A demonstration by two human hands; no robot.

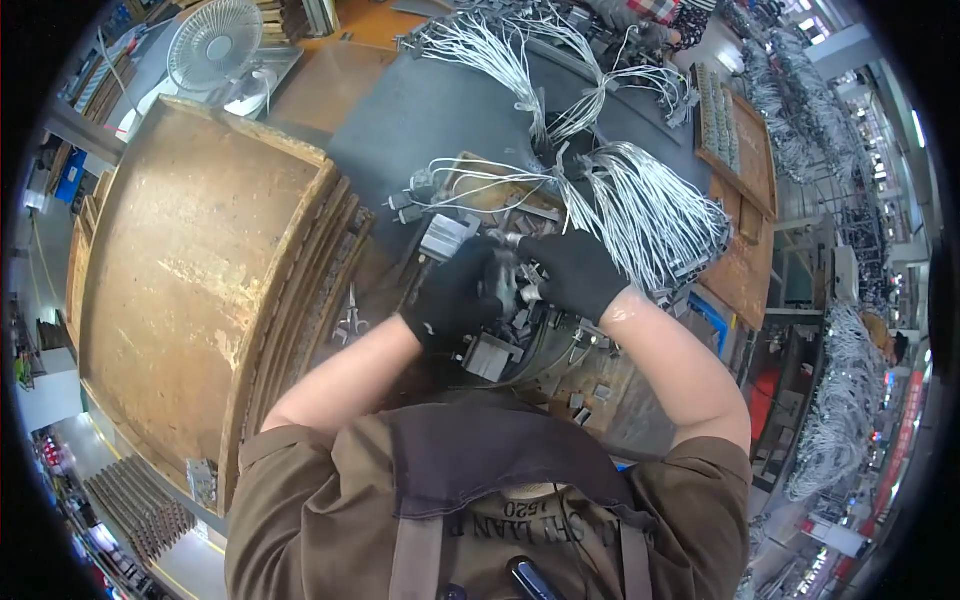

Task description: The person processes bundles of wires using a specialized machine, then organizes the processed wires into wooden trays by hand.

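My left hand (455,290), in a black glove, is closed with its fingers curled toward a blurred cluster of small grey metal parts (512,282). My right hand (578,272), gloved the same way, is closed at the other side of that cluster, fingertips pointing left. What each hand holds is too small and smeared to name. A silver metal block (447,237) lies just beyond my left hand, and another (489,357) sits on the near side. White cables (478,203) with grey connectors (408,205) stretch across beyond the hands.
Thick bundles of white cables (645,205) lie beyond my right hand on a dark mat (430,110). Stacked wooden trays (200,270) fill the left side. Scissors (351,320) rest beside them. A white fan (215,45) stands far left; another person's patterned sleeve (690,15) shows at the top.
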